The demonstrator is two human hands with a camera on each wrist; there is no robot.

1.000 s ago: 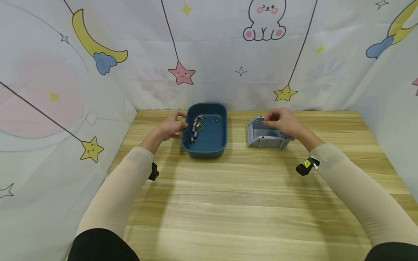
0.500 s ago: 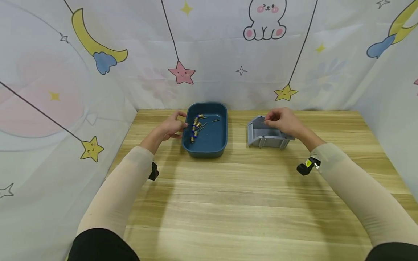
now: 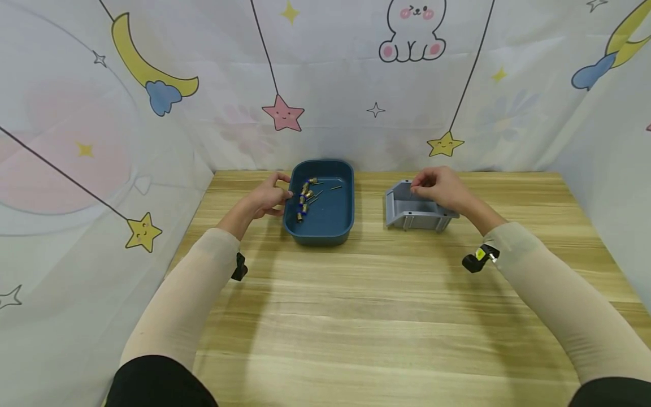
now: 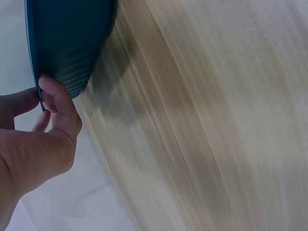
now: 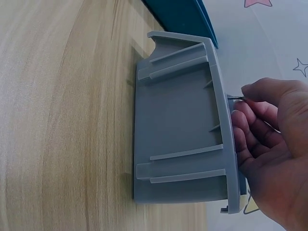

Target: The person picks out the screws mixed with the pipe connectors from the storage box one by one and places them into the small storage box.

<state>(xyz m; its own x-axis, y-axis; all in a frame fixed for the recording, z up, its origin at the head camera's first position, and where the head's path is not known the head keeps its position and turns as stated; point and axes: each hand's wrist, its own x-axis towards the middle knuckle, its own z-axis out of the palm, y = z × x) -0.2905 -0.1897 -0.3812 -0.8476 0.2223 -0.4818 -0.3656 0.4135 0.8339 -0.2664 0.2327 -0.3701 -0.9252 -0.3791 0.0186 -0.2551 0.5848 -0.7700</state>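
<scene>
My left hand (image 3: 269, 196) grips the left rim of a dark blue plastic tub (image 3: 330, 217), thumb and fingers on either side of the wall in the left wrist view. Inside the tub lie several brass fittings with blue rings (image 3: 303, 204) and a few thin brass-coloured pins (image 3: 335, 187). My right hand (image 3: 441, 187) is over the grey plastic bin (image 3: 424, 220), fingers curled at its opening. In the right wrist view, a thin dark pin (image 5: 235, 97) is pinched between thumb and index finger, just past the bin's rim. The bin's floor is mostly hidden.
Both containers stand near the back edge of the wooden table (image 3: 356, 316), with a gap between them. Behind rises a white printed curtain (image 3: 335, 73), which also closes off the left and right sides.
One second ago a thin pin stuck out sideways from my right fingertips in the head view; now it no longer shows there. My left hand and both containers have stayed in place.
</scene>
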